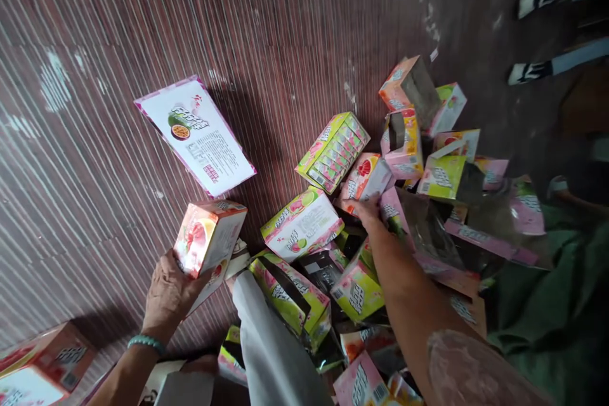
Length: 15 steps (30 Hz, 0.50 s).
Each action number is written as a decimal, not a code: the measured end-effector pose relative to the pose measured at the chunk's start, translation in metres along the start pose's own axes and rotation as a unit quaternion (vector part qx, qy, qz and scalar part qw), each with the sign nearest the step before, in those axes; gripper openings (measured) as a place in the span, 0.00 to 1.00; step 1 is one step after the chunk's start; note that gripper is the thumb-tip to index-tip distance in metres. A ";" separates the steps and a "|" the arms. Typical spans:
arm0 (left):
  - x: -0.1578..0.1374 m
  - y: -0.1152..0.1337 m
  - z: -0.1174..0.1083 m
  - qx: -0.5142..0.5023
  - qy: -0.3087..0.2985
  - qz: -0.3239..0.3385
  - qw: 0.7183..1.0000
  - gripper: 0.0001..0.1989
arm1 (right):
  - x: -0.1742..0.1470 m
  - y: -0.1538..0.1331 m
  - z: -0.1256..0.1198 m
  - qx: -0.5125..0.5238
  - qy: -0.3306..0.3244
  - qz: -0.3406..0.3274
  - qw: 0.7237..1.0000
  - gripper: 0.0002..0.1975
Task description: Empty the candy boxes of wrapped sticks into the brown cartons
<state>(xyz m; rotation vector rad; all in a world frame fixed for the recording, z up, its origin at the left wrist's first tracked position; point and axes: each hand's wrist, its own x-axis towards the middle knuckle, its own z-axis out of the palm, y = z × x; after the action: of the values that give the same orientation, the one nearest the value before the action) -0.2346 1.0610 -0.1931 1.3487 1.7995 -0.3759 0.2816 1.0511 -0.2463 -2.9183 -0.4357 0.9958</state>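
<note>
My left hand (172,288), a beaded bracelet at its wrist, grips an orange printed carton box (202,235) with a white side, tilted above the striped floor. On the right, my right hand (365,210) closes on the near end of another orange and white carton box (365,176) in the heap; some of its fingers are hidden. Beside that box lies a green box (333,151) with rows of small packs showing through its front. Below it rests a green and white box (302,223).
A flat white printed carton (202,139) lies on the floor (118,32). Several crumpled, opened boxes (280,295) crowd around my legs, with more (442,174) at right. Another orange box (42,361) stands at lower left. Other people's shoes (530,71) show at the right edge.
</note>
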 end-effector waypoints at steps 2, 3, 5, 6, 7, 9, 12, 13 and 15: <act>0.000 0.001 -0.001 -0.003 0.000 -0.010 1.000 0.48 | -0.002 0.009 -0.016 0.077 -0.021 0.035 0.996 0.37; 0.000 0.001 -0.002 -0.004 -0.002 -0.013 1.000 0.48 | -0.004 0.012 -0.027 0.121 -0.038 0.050 0.991 0.31; 0.001 0.000 -0.003 -0.006 -0.009 -0.019 1.000 0.47 | -0.011 0.011 -0.050 0.202 -0.071 0.069 0.974 0.21; 0.001 0.000 -0.004 -0.009 -0.015 -0.019 1.000 0.46 | -0.017 0.009 -0.060 0.241 -0.083 0.074 0.964 0.18; 0.002 0.000 -0.005 -0.012 -0.020 -0.020 1.000 0.46 | -0.024 0.005 -0.067 0.286 -0.089 0.079 0.951 0.16; 0.003 0.003 -0.009 -0.016 -0.029 -0.025 0.999 0.45 | -0.045 -0.005 -0.074 0.381 -0.098 0.091 0.915 0.14; -0.001 0.004 -0.017 -0.022 -0.037 -0.063 0.997 0.39 | -0.090 -0.015 -0.068 0.490 -0.138 0.092 0.856 0.13; -0.007 0.000 -0.021 -0.028 -0.034 -0.086 0.995 0.36 | -0.108 -0.016 -0.064 0.494 -0.153 0.076 0.852 0.12; -0.027 -0.015 -0.031 -0.040 -0.013 -0.134 0.990 0.31 | -0.144 -0.016 -0.057 0.478 -0.168 0.024 0.862 0.13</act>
<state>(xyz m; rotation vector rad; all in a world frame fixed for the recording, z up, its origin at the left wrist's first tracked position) -0.2598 1.0588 -0.1573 1.0448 1.9578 -0.4554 0.2028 1.0313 -0.1138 -1.8736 0.1301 1.2482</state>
